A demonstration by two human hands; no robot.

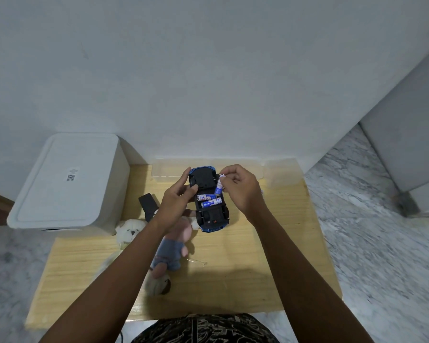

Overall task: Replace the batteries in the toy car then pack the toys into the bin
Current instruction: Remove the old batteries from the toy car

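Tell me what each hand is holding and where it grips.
The left hand holds the upturned blue toy car by its side, near the open battery bay. The right hand pinches a blue and white battery at its upper end.

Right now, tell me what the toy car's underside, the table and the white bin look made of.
Toy car underside: matte black moulded plastic, apparently, with blue glossy body edges. Table: pale wood or wood-look laminate, showing straight grain lines. White bin: smooth matte plastic, judging by its rounded moulded lid.

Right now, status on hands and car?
Left hand holds car belly-up. Right hand pinches battery at bay. Nothing in the way.
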